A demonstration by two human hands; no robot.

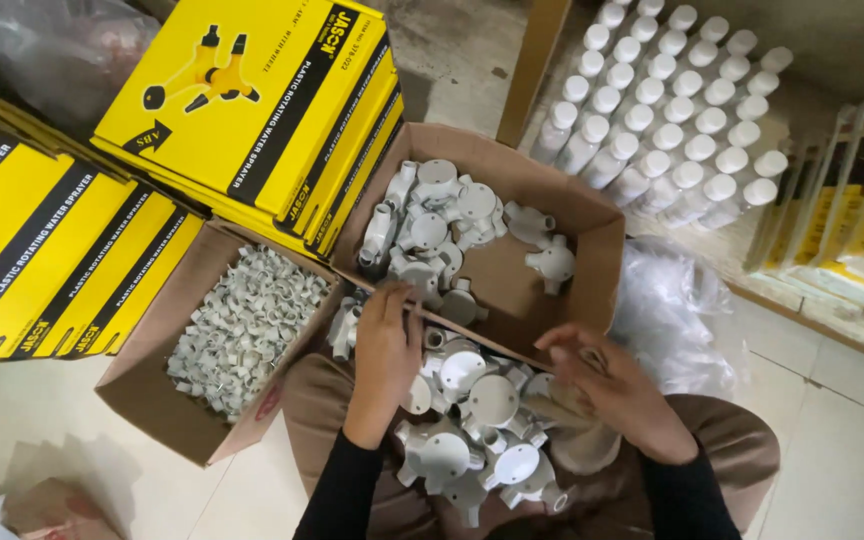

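Grey plastic junction boxes (472, 420) lie heaped on the person's lap, about a dozen, too tangled to count exactly. Left hand (385, 350) rests fingers-down on the heap's far edge, loosely curled, touching fittings by the carton's (592, 260) rim. Right hand (607, 385) is closed round one fitting. About ten more sit in that carton. One second carton (142, 390), at left, holds countless small clips (242, 325). Yellow flat packs (252, 100) crowd behind; white-capped bottles (667, 125) stand in rows at right.

Left hand (384, 345) on cardboard box (592, 235) edge, right hand (607, 385) among grey junction boxes (482, 420)
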